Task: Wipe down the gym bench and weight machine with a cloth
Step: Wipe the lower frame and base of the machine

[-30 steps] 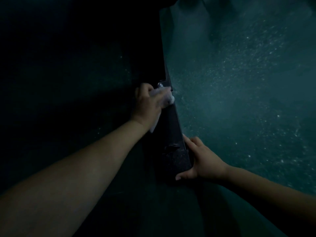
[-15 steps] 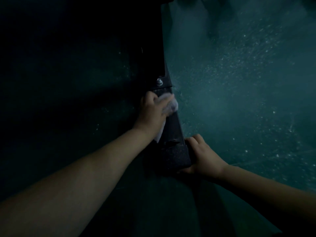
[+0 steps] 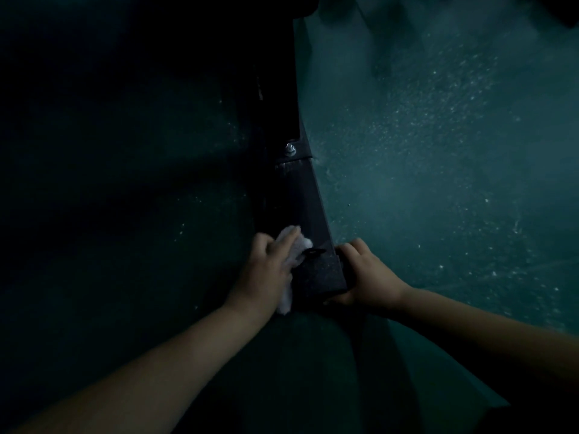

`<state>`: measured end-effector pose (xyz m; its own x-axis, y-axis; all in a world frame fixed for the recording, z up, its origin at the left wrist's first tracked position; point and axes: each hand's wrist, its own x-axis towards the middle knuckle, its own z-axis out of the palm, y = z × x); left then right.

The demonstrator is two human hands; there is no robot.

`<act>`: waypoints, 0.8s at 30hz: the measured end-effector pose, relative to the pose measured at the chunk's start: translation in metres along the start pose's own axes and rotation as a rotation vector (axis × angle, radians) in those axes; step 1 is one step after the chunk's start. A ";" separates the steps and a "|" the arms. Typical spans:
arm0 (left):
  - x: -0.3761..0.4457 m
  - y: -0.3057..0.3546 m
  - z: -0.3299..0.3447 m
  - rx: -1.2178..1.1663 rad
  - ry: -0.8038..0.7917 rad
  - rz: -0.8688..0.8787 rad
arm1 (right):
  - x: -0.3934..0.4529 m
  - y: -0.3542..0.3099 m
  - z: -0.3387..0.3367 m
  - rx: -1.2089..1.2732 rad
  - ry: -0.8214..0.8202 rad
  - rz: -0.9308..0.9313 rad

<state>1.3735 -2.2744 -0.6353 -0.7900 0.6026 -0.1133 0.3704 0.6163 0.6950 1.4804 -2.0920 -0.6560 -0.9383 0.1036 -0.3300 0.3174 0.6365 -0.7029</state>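
The scene is very dark. A black metal frame bar (image 3: pixel 305 198) of the weight machine runs from top centre down toward me, with a silver bolt (image 3: pixel 290 149) on it. My left hand (image 3: pixel 266 270) holds a small white cloth (image 3: pixel 289 242) and presses it against the bar's left side near its lower end. My right hand (image 3: pixel 366 274) grips the bar's end cap (image 3: pixel 319 275) from the right, fingers curled round its edge.
A speckled dark green floor (image 3: pixel 438 167) spreads on the right. The left half lies in deep shadow. Dark blurred shapes (image 3: pixel 376 14) show at the top edge. My dark clothing (image 3: pixel 329 371) fills the bottom centre.
My left hand has slid the cloth down the bar, from beside the bolt to just above the end cap. My right hand stays gripping the bar's end.
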 end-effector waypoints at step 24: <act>-0.029 0.041 0.040 0.248 0.150 0.247 | 0.003 0.007 -0.004 -0.037 -0.042 -0.040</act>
<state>1.4309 -2.2466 -0.6318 -0.7183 0.6785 0.1543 0.6509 0.5769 0.4934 1.4794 -2.0842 -0.6596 -0.9433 0.0464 -0.3288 0.2742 0.6675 -0.6924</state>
